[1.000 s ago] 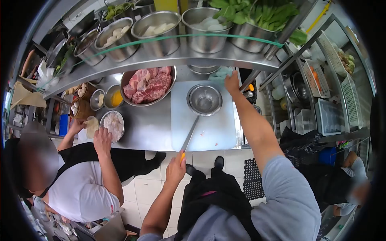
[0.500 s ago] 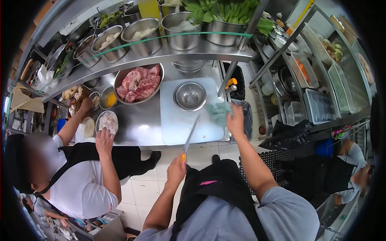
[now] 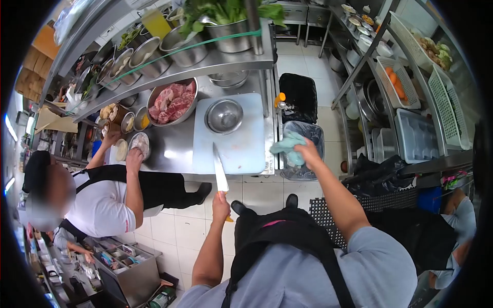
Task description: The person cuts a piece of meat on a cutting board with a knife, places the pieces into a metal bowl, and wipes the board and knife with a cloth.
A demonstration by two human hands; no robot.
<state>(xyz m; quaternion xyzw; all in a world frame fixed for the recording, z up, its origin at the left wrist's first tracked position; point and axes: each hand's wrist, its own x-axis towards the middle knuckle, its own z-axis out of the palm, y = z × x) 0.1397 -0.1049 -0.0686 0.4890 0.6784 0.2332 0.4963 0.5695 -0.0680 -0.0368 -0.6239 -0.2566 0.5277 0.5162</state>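
Note:
My left hand is closed round the yellow handle of a kitchen knife. Its broad blade points away from me, tip over the white cutting board. My right hand grips a crumpled green cloth beyond the board's right edge, near a bin with a clear liner. On the board's far half sits a steel bowl. Left of the board, a larger steel bowl holds raw red meat.
A co-worker stands at left, one hand in a bowl of pale food. Overhead, a steel shelf carries several pots and leafy greens. A black bin and a rack with baskets stand at right.
My right hand has carried the cloth right, off the board toward the lined bin. The knife has turned more upright in view, its flat side showing. My view has shifted right.

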